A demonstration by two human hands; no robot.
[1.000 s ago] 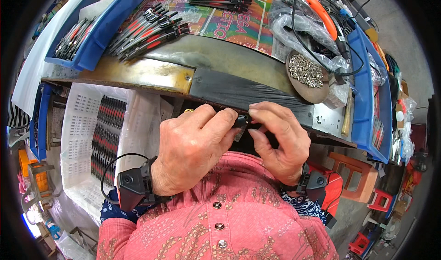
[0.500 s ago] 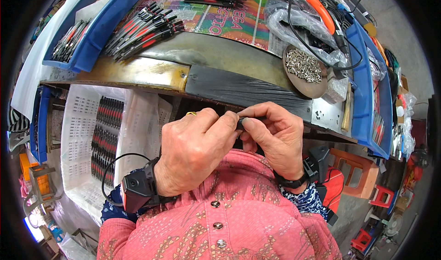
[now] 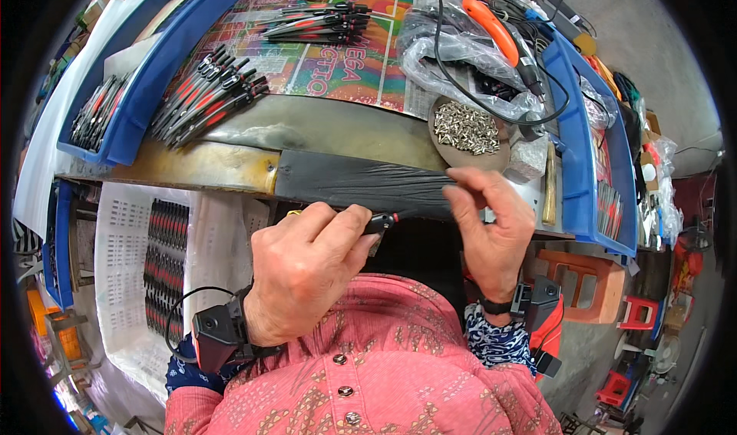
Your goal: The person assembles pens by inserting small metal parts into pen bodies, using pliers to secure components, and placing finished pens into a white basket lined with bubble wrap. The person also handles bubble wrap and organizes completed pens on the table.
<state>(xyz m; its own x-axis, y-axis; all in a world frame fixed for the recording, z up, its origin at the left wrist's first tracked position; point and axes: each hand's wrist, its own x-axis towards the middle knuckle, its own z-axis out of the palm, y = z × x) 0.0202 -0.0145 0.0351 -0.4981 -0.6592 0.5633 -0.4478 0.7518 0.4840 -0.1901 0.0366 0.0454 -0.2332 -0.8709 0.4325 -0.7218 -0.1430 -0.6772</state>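
My left hand [image 3: 311,270] is closed, back of the hand up, on a slim black pen-like piece [image 3: 379,223]. Its end, with a red ring, sticks out past my thumb and forefinger; the rest is hidden in the hand. To the right, apart from that piece, my right hand [image 3: 495,231] is raised at the bench edge [image 3: 368,181]. Its thumb and forefinger are parted, and I see nothing between them. On the bench, a near pile [image 3: 207,101] and a far pile [image 3: 318,24] of similar black, grey and red pieces lie on printed sheeting.
A round dish [image 3: 468,132] of small silver metal pins stands right, beside a whitish block [image 3: 527,158] and a wooden handle [image 3: 550,185]. An orange corded tool [image 3: 491,29] lies behind. Blue bins [image 3: 142,120] flank the bench. A white crate [image 3: 123,258] holds rows of pieces below left.
My hands, together before, are now apart: the right has moved away to the right. The black piece in my left hand now shows more. The view has shifted, so the bench appears lower and further left.
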